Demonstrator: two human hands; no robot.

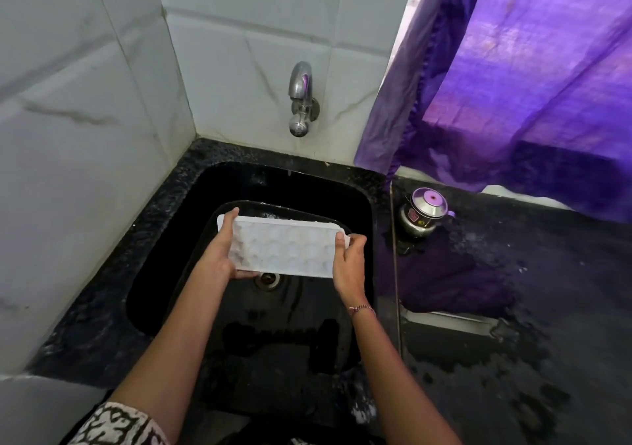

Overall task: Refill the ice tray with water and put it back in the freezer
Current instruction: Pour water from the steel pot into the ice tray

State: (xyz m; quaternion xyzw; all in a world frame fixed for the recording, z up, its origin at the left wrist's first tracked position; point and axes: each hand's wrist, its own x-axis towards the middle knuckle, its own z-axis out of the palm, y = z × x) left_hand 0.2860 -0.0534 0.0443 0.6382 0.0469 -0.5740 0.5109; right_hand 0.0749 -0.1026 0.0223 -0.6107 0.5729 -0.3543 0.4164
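The ice tray [284, 249] sits at the centre of the frame, held above the sink [178, 239] and just over the drain [267, 278]. It is tilted, with its far edge raised. The left hand [222, 253] grips the left end, thumb on top and fingers curled beneath. The right hand [350, 263] grips the right end in the same way.

Status: the tray is at the sink but well below and in front of the tap [301, 99]. No stream shows at the tap. Whether the cells hold water cannot be told. Filling appears not yet done, and the return to the freezer remains. No freezer is in view.

Surroundings: a small steel pot [424, 215] and a dark cloth [451, 280] lie on the wet counter [547, 308] at right. A purple curtain [530, 85] hangs at upper right. Nothing stands between tray and tap.
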